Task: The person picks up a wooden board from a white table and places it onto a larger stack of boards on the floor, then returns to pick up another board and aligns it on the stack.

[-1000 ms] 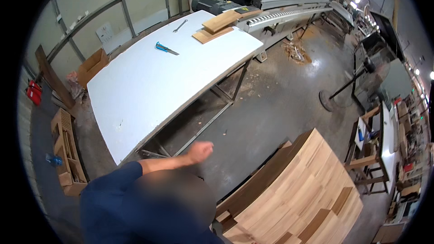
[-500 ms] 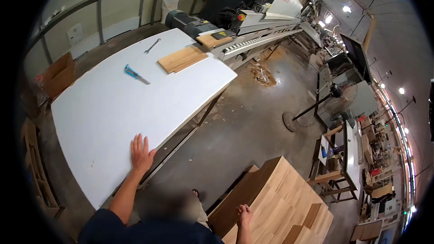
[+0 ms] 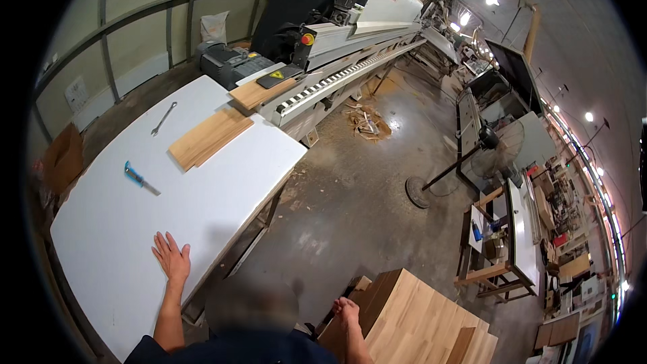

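My left hand (image 3: 173,258) lies flat on the white tabletop (image 3: 222,205), fingers spread, near the table's right edge. Farther along the same top are a blue-handled knife (image 3: 140,177) with its blade out, a metal wrench (image 3: 164,119) and some light wood boards (image 3: 210,136) lying together. My right hand (image 3: 347,311) is raised with curled fingers by the left edge of a stack of wood panels (image 3: 421,313). Nothing shows in that hand, and I cannot tell whether it touches the stack.
A long machine (image 3: 350,67) with a roller track runs away from the table's far end, a short wood board (image 3: 261,93) resting at its near end. A pedestal fan (image 3: 488,140) stands on the floor to the right, beyond the stack. Behind it is a workbench (image 3: 522,236). Wood scraps (image 3: 367,123) litter the floor.
The view has turned, so the table and its tools sit farther left and lower. My right hand has shifted left, from over the panel stack to its left edge. My left hand stays flat on the table.
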Demonstrator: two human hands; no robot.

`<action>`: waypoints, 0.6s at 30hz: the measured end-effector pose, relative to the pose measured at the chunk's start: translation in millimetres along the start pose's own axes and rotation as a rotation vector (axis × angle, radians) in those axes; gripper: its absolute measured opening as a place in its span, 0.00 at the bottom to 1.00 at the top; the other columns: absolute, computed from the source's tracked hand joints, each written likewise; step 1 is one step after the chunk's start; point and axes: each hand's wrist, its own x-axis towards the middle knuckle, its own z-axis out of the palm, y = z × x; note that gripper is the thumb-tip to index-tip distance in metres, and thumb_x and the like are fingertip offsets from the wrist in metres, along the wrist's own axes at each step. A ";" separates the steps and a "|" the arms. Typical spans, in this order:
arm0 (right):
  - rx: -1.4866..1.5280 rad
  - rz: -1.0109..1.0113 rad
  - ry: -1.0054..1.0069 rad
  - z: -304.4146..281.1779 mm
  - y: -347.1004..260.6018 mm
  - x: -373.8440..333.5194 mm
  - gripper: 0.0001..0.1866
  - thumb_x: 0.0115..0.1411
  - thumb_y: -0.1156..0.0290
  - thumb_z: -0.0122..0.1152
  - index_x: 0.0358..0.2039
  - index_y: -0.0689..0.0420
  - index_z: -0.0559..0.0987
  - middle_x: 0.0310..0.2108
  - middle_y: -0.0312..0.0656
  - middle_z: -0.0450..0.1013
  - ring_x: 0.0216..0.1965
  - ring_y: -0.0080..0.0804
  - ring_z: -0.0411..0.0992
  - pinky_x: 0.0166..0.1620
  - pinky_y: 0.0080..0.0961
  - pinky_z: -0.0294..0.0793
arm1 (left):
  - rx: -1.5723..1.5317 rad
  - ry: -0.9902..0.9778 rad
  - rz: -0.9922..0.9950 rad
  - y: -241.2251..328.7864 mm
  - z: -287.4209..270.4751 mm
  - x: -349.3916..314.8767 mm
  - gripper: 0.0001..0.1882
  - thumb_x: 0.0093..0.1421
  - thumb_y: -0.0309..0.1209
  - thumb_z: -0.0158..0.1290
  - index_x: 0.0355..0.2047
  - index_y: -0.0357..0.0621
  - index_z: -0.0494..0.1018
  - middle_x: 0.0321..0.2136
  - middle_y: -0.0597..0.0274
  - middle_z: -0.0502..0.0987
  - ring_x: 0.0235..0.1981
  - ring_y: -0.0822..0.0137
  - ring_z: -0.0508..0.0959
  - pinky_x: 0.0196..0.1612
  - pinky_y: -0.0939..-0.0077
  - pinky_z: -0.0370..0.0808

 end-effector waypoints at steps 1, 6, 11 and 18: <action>0.002 -0.024 -0.064 10.7 -10.5 17.1 0.06 0.59 0.75 0.50 0.33 0.65 0.73 0.24 0.40 0.72 0.21 0.25 0.68 0.27 0.22 0.72 | 0.004 -0.009 0.008 9.4 2.0 9.9 0.37 0.58 0.45 0.47 0.60 0.33 0.50 0.63 0.39 0.44 0.65 0.46 0.41 0.63 0.48 0.35; -0.066 -0.085 -0.172 93.3 -74.3 45.7 0.09 0.60 0.72 0.52 0.38 0.64 0.73 0.27 0.40 0.73 0.24 0.26 0.70 0.31 0.23 0.73 | 0.062 -0.011 -0.114 40.9 11.0 53.8 0.36 0.59 0.45 0.45 0.60 0.33 0.50 0.62 0.38 0.44 0.64 0.45 0.41 0.63 0.48 0.35; -0.186 -0.135 -0.320 160.2 -105.7 77.3 0.13 0.60 0.69 0.54 0.41 0.64 0.73 0.29 0.39 0.74 0.27 0.24 0.71 0.34 0.22 0.73 | 0.059 0.054 -0.104 56.3 33.1 96.3 0.35 0.61 0.47 0.44 0.60 0.33 0.51 0.62 0.38 0.47 0.64 0.44 0.44 0.63 0.48 0.37; -0.325 -0.332 -0.507 301.2 -196.2 98.9 0.14 0.59 0.68 0.54 0.40 0.66 0.75 0.29 0.37 0.73 0.29 0.22 0.70 0.36 0.19 0.71 | -0.371 0.323 -0.132 71.9 68.3 199.5 0.34 0.61 0.46 0.45 0.59 0.32 0.53 0.59 0.41 0.56 0.62 0.46 0.52 0.61 0.46 0.43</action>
